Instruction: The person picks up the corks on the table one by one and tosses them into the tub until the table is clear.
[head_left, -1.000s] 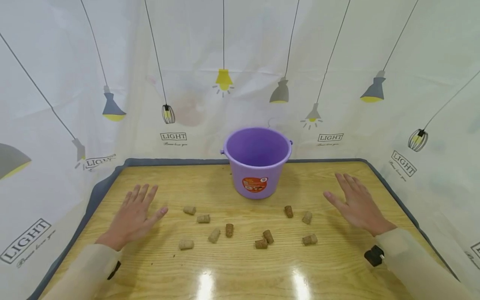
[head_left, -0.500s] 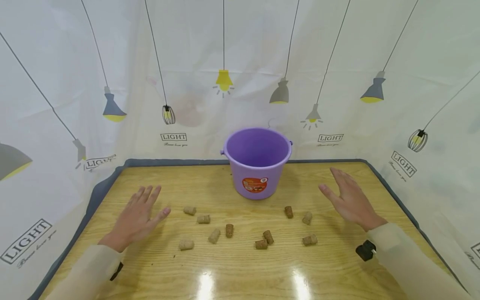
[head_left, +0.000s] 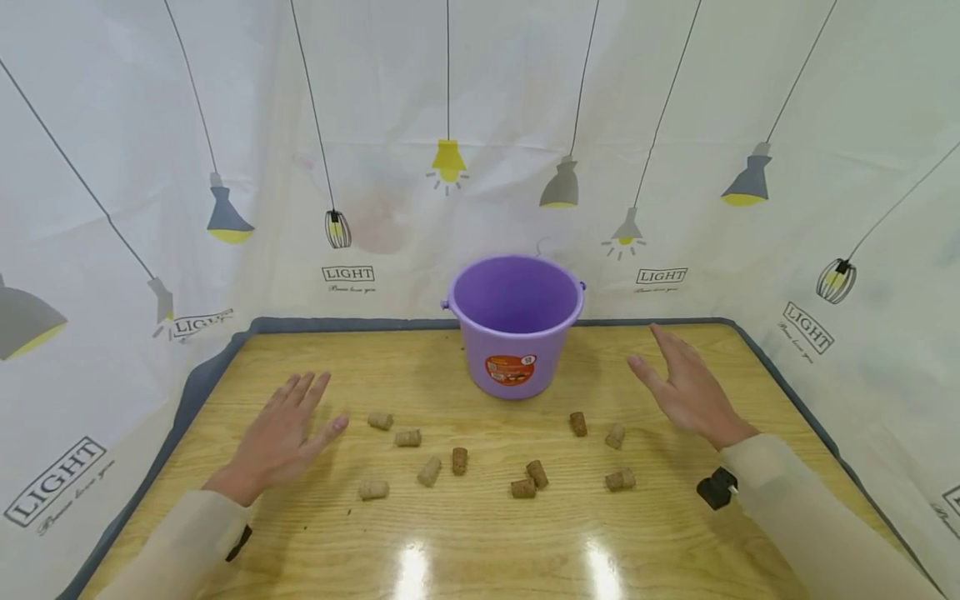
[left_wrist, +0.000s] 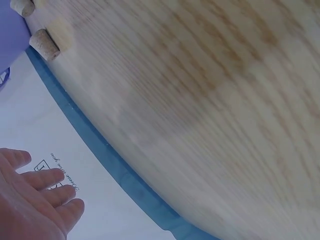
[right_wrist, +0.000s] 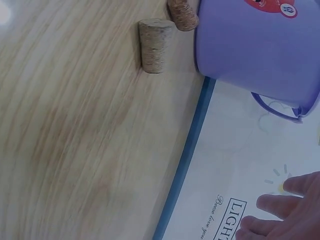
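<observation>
My left hand [head_left: 275,439] hovers over the left side of the table, fingers straight and thumb spread, holding nothing. Nearest to it is a pale cork [head_left: 380,421]; another light cork [head_left: 373,489] lies closer to me. On the right, my right hand [head_left: 693,393] is held in the air with fingers extended and nothing in it. Just left of that hand lie a pale cork [head_left: 615,436] and a darker cork [head_left: 577,424]. A purple bucket [head_left: 517,354] with a red label stands upright at the back middle. The right wrist view shows the bucket's handle [right_wrist: 275,111] hanging behind it.
Several more corks, such as a brown cork [head_left: 460,461] and a two-toned cork [head_left: 619,480], lie scattered across the wooden table [head_left: 465,542]. A white cloth [head_left: 390,192] printed with lamps surrounds the back and sides, with a dark blue edge along the table.
My right hand has moved inward and slightly away from me, toward the bucket. My left hand has drifted a little to the right. The corks and bucket have stayed in place.
</observation>
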